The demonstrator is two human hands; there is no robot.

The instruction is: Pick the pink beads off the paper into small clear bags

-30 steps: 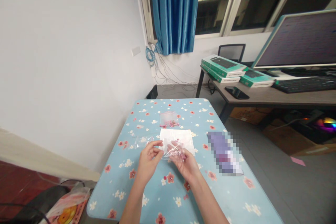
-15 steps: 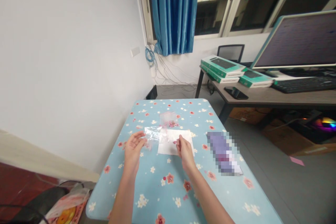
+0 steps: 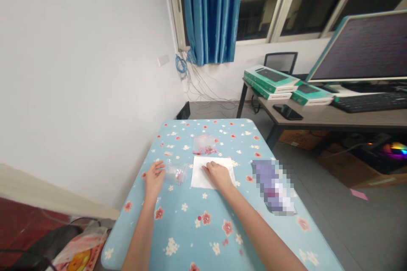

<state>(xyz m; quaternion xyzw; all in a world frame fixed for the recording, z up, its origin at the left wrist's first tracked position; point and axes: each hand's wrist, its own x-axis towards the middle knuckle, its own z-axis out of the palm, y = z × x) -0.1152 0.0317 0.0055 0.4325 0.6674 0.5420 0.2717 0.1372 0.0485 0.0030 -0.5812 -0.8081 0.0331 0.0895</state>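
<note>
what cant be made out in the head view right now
All in the head view:
Whatever the right hand may hold above the white sheet: hidden by its own fingers.
Whether the left hand touches the near clear bag: contact too small.
How many red pieces there are: too small.
The purplish item's details: pixelated.
The monitor's text: blurred; right side cut by the edge.

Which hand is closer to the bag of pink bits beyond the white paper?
The right hand. It is over the white paper, just short of that bag. The left hand is farther off, to the bag's left and nearer the person.
</note>
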